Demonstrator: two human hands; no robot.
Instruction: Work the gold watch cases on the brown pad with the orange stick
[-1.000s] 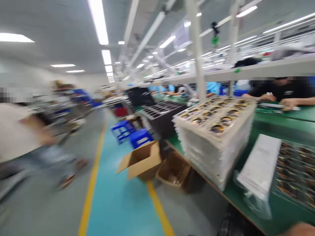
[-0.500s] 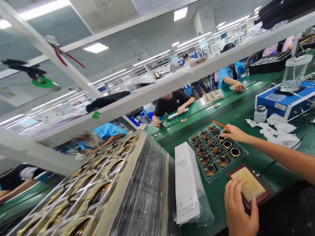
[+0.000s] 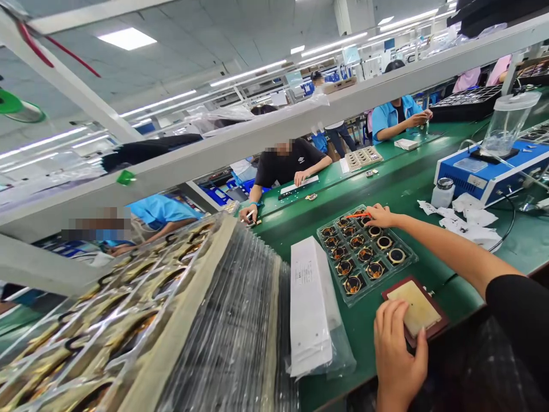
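My right hand (image 3: 380, 217) is closed on a thin orange stick-like tool (image 3: 357, 215), which points left over the far side of a clear plastic tray (image 3: 349, 302). In the tray's pockets sit several round gold-rimmed parts (image 3: 357, 242) that look like watch casings, some with orange inside and others with a dark centre. My left hand (image 3: 397, 343) rests at the near left edge of a pale pad on a dark red base (image 3: 418, 309). Its thumb is apart from the fingers and touches the pad's near side.
Left of the tray lies a long white box (image 3: 311, 303) in clear plastic. A tall stack of filled trays (image 3: 231, 320) stands further left. At right are a blue machine (image 3: 476, 177), a small jar (image 3: 443, 193) and crumpled wipes (image 3: 476, 220). Co-workers sit across the green bench (image 3: 274, 232).
The camera view has shifted, moving the scene left and slightly up. My right hand has moved the orange tool toward the tray's far edge. My left hand stays by the pad.
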